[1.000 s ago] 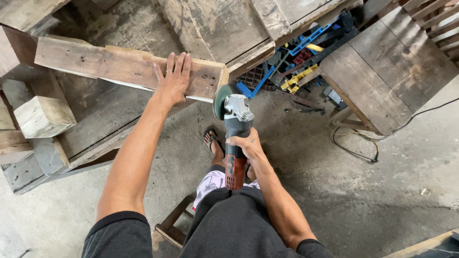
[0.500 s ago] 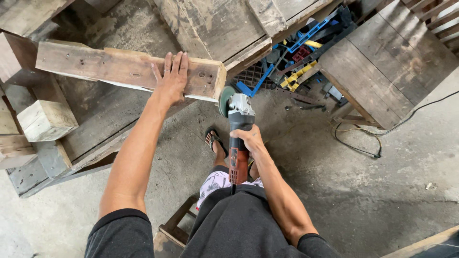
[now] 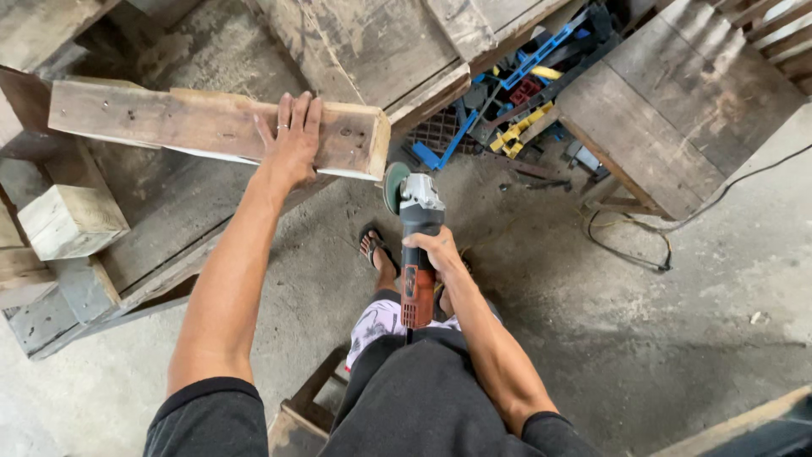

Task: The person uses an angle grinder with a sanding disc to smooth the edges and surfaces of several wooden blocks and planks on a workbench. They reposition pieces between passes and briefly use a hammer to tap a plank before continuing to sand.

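Down low, nearest the person, the right hand [image 3: 433, 251] grips the grinder [image 3: 414, 245]. Its fingers are curled tight around the dark body of the tool, just above the red end. The grinder points up toward twelve o'clock, and its long side runs straight away from the person. A foot in a sandal [image 3: 373, 246] rests on the concrete floor [image 3: 592, 338] just beside it, at nine o'clock from the tool.

At the far tip of the grinder sits the round disc [image 3: 392, 187]. It is green and stands on its edge. It is very near the cut end of the wooden beam [image 3: 186, 123], just below that end's lower corner. I cannot tell if it touches the wood.

A bit farther, at eleven o'clock from the disc, the left hand [image 3: 292, 144] lies flat on top of the beam. Its fingers are stretched out, close together, and they press the wood down. A ring shows on one finger. The beam's long side runs across, from nine o'clock to three o'clock. So the grinder and the beam make a corner shape, and the beam end is at the disc. The right hand is the nearer one to that end.

Farthest away, at one o'clock, blue and yellow clamps [image 3: 516, 110] lie under old wooden boards [image 3: 677, 110].
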Demonstrator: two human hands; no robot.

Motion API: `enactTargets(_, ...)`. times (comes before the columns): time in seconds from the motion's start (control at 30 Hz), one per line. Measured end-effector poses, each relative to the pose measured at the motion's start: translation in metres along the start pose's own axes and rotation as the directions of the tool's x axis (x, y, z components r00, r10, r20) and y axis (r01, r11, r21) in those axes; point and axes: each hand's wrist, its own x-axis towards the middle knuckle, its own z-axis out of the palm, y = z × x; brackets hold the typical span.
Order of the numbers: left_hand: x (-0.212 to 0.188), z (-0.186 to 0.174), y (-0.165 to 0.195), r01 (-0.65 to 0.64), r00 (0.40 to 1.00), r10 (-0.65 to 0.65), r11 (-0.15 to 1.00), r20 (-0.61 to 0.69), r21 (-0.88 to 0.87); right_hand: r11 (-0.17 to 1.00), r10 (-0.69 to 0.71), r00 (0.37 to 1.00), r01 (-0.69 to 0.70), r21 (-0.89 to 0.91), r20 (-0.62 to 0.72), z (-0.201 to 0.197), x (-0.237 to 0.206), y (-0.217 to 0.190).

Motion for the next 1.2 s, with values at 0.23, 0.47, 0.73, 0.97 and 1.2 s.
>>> enactTargets(0.23,-0.002,0.009,-0.005,-0.029,0.998,0.031,0.999,-0.056,0.023,0.995,0.071,0.997,-0.073,0.066,0.031,0.004,-0.008,0.006)
enactTargets(0.47,-0.001,0.01,-0.006,-0.021,0.999,0.023,0.999,-0.046,0.044,0.98,0.116,0.985,-0.135,0.147,0.13,-0.011,-0.008,0.009)
enactTargets(0.73,-0.008,0.021,-0.012,-0.065,0.998,0.066,0.992,-0.008,0.104,0.985,0.074,0.968,-0.108,0.132,0.239,-0.01,-0.003,0.012)
enactTargets(0.97,-0.006,0.026,-0.017,-0.051,0.998,0.048,0.993,0.039,0.103,1.0,0.03,0.958,-0.031,0.001,0.285,-0.019,0.007,0.009)
enactTargets(1.2,-0.006,0.024,-0.015,-0.037,0.998,0.031,0.995,0.059,0.092,0.992,0.09,0.957,-0.112,0.066,0.276,-0.019,0.016,0.003)
